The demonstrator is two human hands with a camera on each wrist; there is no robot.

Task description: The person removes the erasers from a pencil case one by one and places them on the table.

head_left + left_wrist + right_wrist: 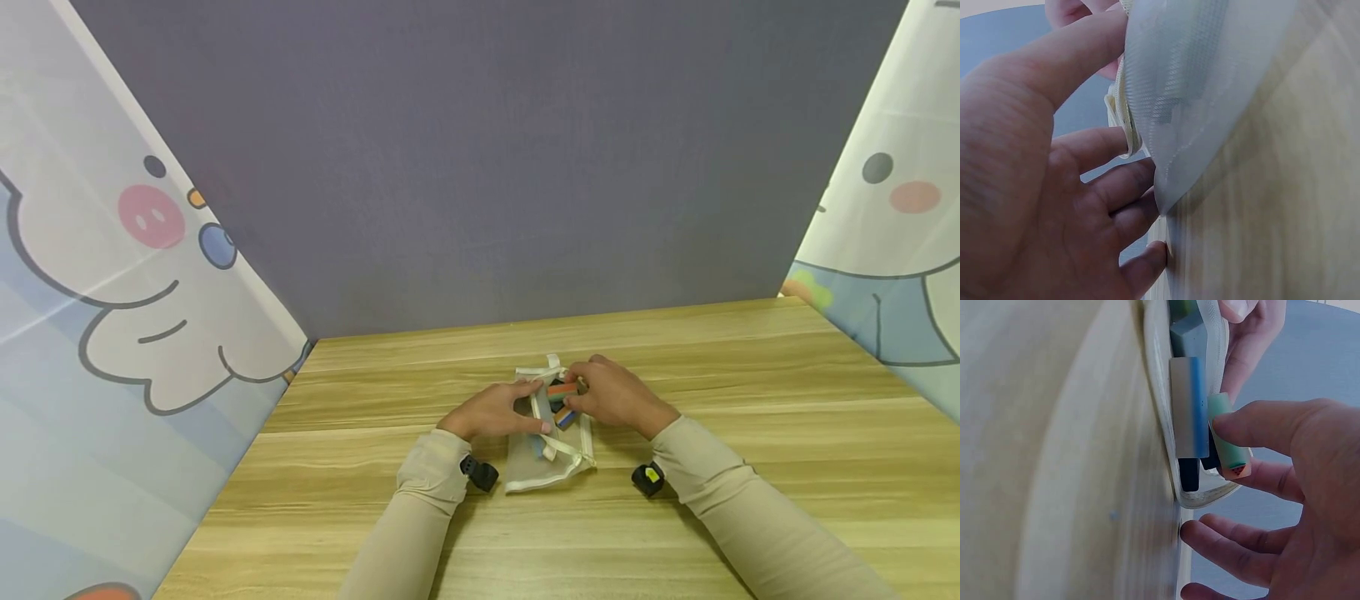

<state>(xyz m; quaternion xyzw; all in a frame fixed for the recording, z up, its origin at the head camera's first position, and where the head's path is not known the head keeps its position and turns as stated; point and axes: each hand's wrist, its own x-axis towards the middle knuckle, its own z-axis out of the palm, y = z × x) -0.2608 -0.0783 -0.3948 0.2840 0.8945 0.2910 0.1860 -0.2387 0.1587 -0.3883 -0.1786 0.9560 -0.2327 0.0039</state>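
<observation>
A translucent mesh pouch [525, 471] with a white zipper edge lies on the table, its mouth parted. My left hand [491, 410] holds the near side of that mouth, thumb and fingers at the zipper edge [1130, 119]. Between thumb and fingers, my right hand [615, 393] pinches a green and orange eraser [1229, 440] at the opening. Right beside it, a blue and white eraser [1189, 406] with a black end sits in the pouch. Behind that one is a grey-blue block [1189, 334], partly covered by the mesh.
The pouch rests on a wood-grain table [360, 517]. A dark grey panel [510, 167] rises along the table's back edge. Cartoon-printed cloths [82, 375] hang at both sides. Black wrist devices [480, 473] are strapped over both sleeves.
</observation>
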